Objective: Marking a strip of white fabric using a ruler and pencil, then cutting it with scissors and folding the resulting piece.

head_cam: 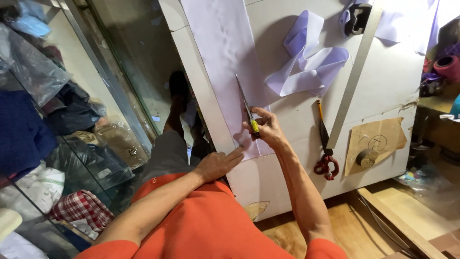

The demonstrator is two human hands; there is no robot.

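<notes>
A long strip of pale lilac fabric (pixel 225 62) lies flat along the left edge of a white worktable (pixel 383 76). My right hand (pixel 266 128) grips yellow-handled scissors (pixel 246 106), blades pointing away along the strip. My left hand (pixel 218 163) presses flat on the near end of the fabric at the table's corner, fingers spread. Both arms wear orange sleeves.
A looped lilac ribbon of cloth (pixel 309 62), a long metal ruler (pixel 354 72), red-handled scissors (pixel 325 153), a brown paper pattern (pixel 378 139) with a round weight (pixel 367 157) lie on the table. A glass cabinet with bagged clothes (pixel 57 144) stands at left. Thread cones (pixel 448 67) sit right.
</notes>
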